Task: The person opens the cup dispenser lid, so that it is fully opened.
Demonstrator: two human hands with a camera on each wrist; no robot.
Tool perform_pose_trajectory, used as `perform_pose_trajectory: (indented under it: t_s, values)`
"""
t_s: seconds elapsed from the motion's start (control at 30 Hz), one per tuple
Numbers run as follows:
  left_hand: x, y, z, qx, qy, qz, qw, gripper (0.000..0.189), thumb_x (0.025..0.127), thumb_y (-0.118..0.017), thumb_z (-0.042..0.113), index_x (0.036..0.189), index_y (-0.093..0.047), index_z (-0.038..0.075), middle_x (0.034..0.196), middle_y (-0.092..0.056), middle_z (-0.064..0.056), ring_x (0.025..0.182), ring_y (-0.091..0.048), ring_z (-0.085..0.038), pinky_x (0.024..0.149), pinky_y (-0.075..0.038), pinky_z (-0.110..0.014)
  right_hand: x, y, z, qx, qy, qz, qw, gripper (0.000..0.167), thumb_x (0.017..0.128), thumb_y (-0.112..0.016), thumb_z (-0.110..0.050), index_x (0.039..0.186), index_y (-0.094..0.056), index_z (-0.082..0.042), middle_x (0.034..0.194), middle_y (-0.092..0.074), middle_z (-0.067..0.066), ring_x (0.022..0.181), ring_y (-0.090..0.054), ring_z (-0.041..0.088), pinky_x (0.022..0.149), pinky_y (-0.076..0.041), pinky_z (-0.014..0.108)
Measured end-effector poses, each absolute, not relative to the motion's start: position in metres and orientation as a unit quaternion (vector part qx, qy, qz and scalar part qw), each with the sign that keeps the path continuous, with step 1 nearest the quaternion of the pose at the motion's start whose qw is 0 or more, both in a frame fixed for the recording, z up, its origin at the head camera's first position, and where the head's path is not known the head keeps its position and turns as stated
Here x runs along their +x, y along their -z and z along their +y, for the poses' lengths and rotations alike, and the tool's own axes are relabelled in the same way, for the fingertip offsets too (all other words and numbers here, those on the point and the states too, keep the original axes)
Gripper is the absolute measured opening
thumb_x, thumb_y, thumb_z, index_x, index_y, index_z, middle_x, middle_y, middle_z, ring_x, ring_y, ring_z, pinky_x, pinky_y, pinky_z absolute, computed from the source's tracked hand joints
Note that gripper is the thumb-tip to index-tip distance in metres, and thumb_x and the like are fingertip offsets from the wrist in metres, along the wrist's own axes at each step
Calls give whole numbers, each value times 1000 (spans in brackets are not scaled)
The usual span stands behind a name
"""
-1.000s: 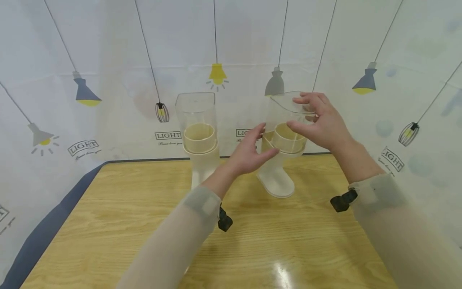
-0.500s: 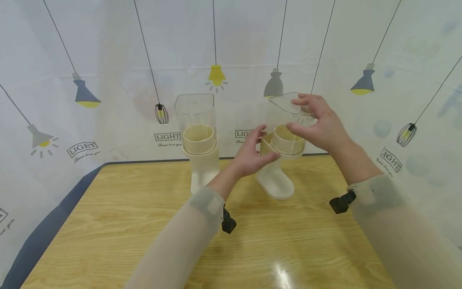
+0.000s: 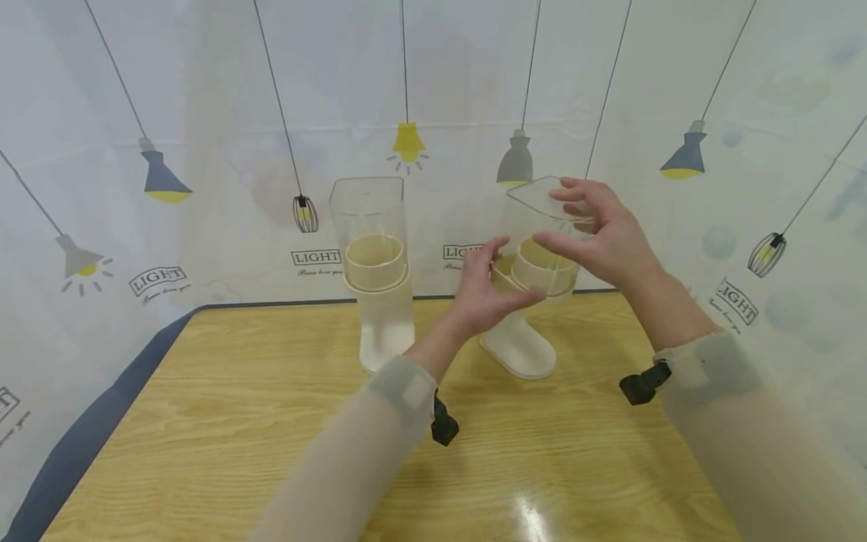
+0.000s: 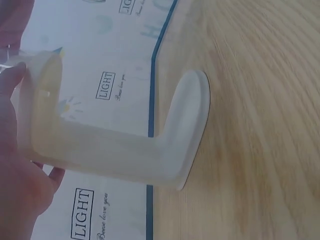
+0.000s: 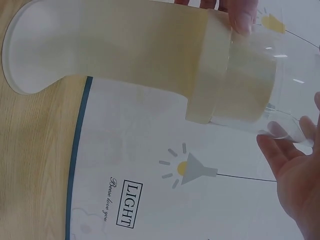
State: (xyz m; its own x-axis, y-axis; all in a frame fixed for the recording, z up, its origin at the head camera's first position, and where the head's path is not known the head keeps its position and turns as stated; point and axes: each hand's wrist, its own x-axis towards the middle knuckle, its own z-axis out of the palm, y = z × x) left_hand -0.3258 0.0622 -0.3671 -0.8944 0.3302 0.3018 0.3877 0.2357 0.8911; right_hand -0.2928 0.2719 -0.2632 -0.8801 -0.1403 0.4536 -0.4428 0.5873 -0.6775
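Note:
A cream-coloured stand [image 3: 521,350] with a rounded foot stands upright on the table, right of centre in the head view. A clear plastic container [image 3: 531,214] with a squared rim sits in the ring at its top, over a cream inner collar. My left hand [image 3: 488,297] grips that ring from the left, thumb at the front; the left wrist view shows the ring [image 4: 47,105] beside the palm. My right hand [image 5: 297,185] holds the container's upper right side, thumb in front and fingers near the rim.
A matching cream stand [image 3: 386,335] with its own clear container [image 3: 366,211] stands to the left, close behind my left forearm. Behind the wooden table [image 3: 257,399] hangs a white backdrop [image 3: 460,68] printed with lamps.
My left hand has slid to the right along the ring, its thumb reaching further across the front. The right hand keeps its hold on the container, nearly still.

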Motion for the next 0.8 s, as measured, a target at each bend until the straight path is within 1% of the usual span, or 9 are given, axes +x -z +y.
perform_pose_trajectory:
  t_s: [0.13,0.23,0.33,0.43,0.53,0.63,0.8]
  values:
    - [-323,369,72,-214,610,-762,22,115,81,-100,35,170,-29,22,168,-40,-7,155,-41,-26,128,-39,-51,-295,267,269,170,-437,-862,194,61,92,-90,-21,146,-64,-8,169,-47,0,147,-57,37,120,-50,62]
    - [-323,370,79,-205,616,-760,27,121,77,-102,33,170,-26,21,169,-42,-8,157,-43,-29,130,-38,-51,-297,271,266,172,-441,-855,213,65,89,-91,-17,147,-64,-7,168,-47,4,144,-58,39,120,-50,62]
    - [-323,369,85,-192,610,-768,37,124,74,-104,34,169,-26,22,167,-43,-8,154,-45,-29,128,-40,-51,-298,274,263,167,-442,-851,229,68,88,-93,-18,149,-64,-8,170,-44,5,142,-59,40,119,-51,62]
    - [-322,369,88,-182,605,-774,47,126,72,-105,38,169,-25,23,166,-43,-7,152,-45,-26,126,-42,-50,-297,277,259,151,-444,-850,238,69,87,-94,-23,148,-65,-12,169,-43,7,142,-59,39,119,-51,61]
    - [-321,370,92,-179,601,-777,62,128,71,-106,43,168,-25,22,165,-43,-7,149,-47,-24,123,-47,-47,-296,279,254,131,-453,-847,245,69,87,-95,-30,147,-64,-15,163,-50,7,144,-59,39,120,-51,61]
    - [-321,372,95,-181,595,-779,78,125,72,-105,43,166,-26,21,163,-44,-8,146,-49,-23,119,-50,-46,-295,281,250,112,-466,-840,252,69,87,-95,-33,146,-62,-16,157,-57,5,144,-61,36,119,-52,59]
    - [-322,374,97,-180,581,-789,91,123,72,-104,43,165,-28,19,161,-45,-5,146,-50,-21,117,-51,-45,-295,282,244,81,-478,-832,270,65,88,-92,-37,143,-64,-18,154,-61,0,139,-65,32,115,-56,53]
